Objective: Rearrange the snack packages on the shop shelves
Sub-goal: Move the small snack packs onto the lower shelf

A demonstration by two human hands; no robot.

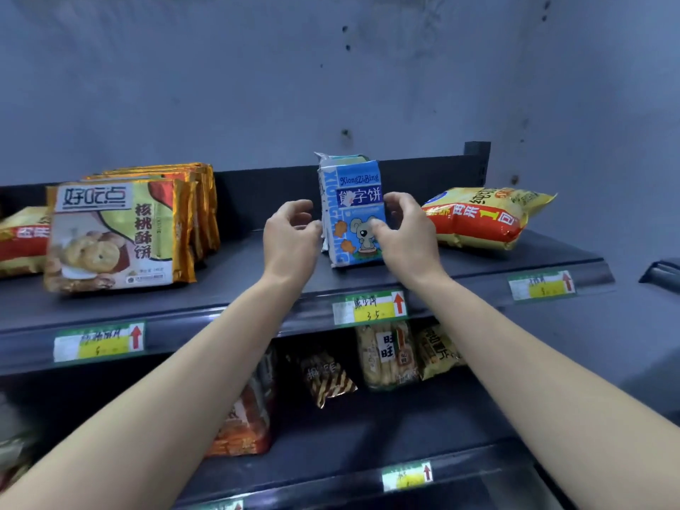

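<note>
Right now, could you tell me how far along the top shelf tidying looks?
Looks done: the walnut biscuit packs stand in a neat row at the left. In hand: the blue box stands upright mid-shelf, the right hand touching its front, the left hand open beside it. Probably left: the yellow bag lies flat at the right, and the lower-shelf packets look jumbled.
</note>
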